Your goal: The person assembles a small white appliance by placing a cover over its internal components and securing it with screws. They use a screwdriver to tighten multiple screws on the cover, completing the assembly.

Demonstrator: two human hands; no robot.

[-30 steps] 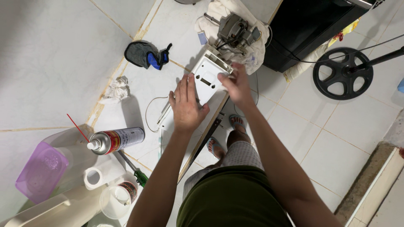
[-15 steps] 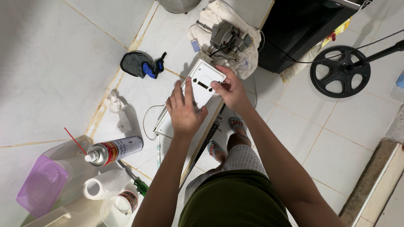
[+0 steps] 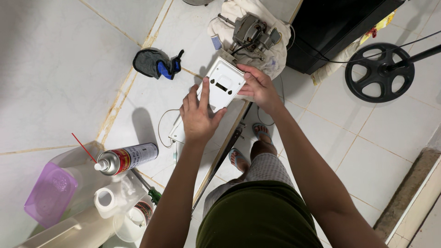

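Since half a second before, our hands had shifted only slightly on the white plastic housing (image 3: 223,85). Our left hand (image 3: 198,115) lay flat on its near end, fingers spread and loosely curled, index finger stretched along its face. Our right hand (image 3: 258,86) gripped its far right edge, fingers closed around it. The housing rested on a white counter (image 3: 151,105), just before a grey motor (image 3: 251,30) on cloth. A spray can (image 3: 127,159) lay at our left.
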